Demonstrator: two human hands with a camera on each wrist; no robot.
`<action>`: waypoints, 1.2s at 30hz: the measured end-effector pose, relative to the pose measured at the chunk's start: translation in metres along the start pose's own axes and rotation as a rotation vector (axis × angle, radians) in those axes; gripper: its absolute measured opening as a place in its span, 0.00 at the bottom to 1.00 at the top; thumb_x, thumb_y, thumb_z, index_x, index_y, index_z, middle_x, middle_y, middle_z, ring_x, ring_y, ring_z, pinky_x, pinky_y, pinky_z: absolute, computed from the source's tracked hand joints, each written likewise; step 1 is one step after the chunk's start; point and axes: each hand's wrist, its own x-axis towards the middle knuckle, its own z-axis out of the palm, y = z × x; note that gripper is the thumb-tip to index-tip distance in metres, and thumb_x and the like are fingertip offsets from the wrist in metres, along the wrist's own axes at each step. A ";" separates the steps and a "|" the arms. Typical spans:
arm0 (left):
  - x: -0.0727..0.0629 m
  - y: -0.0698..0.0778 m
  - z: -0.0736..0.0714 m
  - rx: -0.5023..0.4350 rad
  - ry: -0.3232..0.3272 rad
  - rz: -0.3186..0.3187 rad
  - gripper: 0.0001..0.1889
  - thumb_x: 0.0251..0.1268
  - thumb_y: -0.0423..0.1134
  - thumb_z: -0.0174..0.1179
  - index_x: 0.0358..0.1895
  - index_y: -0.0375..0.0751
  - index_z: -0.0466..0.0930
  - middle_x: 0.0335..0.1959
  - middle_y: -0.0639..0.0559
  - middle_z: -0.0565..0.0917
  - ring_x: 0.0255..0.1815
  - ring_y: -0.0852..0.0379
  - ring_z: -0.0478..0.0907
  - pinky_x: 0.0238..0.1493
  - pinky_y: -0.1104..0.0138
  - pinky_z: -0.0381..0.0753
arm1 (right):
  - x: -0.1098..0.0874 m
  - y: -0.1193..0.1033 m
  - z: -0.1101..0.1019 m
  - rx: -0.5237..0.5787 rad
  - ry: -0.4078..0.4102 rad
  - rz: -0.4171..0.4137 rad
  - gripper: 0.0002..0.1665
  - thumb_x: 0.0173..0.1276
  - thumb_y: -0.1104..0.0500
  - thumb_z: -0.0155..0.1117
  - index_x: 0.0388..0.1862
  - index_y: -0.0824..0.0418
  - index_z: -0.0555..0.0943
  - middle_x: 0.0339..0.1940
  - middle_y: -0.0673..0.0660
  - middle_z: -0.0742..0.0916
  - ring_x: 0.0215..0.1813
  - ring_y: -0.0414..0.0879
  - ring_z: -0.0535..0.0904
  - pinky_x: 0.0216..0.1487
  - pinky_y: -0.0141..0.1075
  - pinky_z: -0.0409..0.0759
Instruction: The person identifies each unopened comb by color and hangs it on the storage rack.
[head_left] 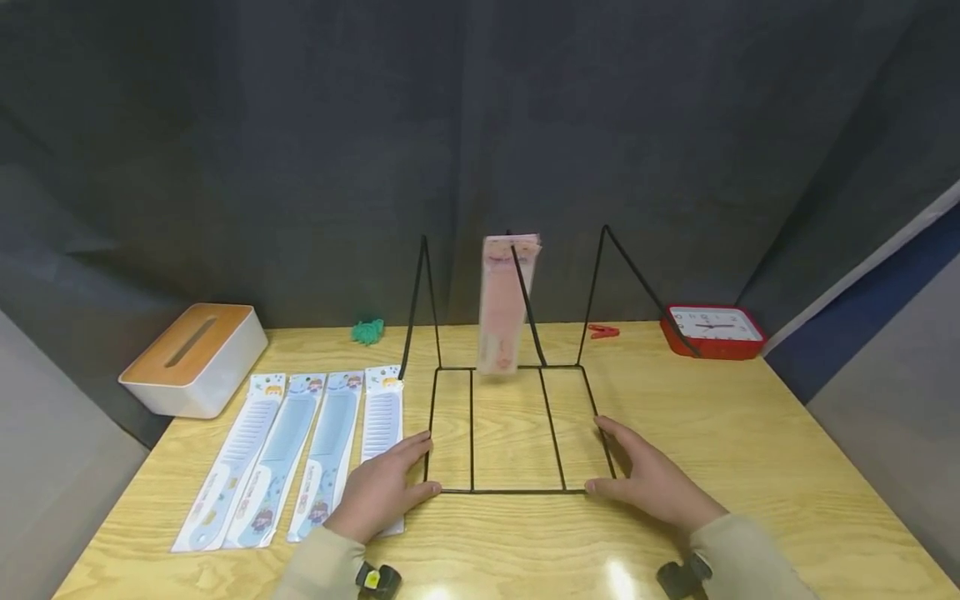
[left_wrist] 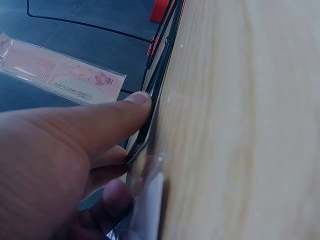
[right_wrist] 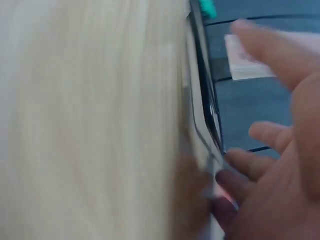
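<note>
Black wire rack (head_left: 552, 427) stands mid-scene on the surface (head_left: 712, 417), its near rail set back from the near edge, and I see a pink comb pack (head_left: 502, 308) hanging from its middle prong. The left hand (head_left: 378, 492) pinches the near left corner, thumb and fingertips on the wire; the right hand (head_left: 660, 479) is loosely spread, touching the near right corner. Left is tight for me: four blue comb packs (head_left: 291, 433) lie there, the rightmost partly hidden by the left hand, with a tissue box (head_left: 193, 358) at far left. My widest room is right of the rack, wood running to the right edge. Toward the far edge sit a green bundle (head_left: 367, 332), a red clip (head_left: 603, 331) and a red clock (head_left: 714, 327).
</note>
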 end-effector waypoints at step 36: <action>0.073 -0.076 -0.046 -0.604 0.257 -0.410 0.34 0.74 0.42 0.57 0.77 0.37 0.55 0.74 0.37 0.64 0.69 0.39 0.68 0.64 0.51 0.75 | -0.003 0.005 0.014 0.001 0.074 -0.021 0.55 0.54 0.42 0.80 0.76 0.60 0.66 0.81 0.63 0.61 0.78 0.67 0.54 0.72 0.67 0.56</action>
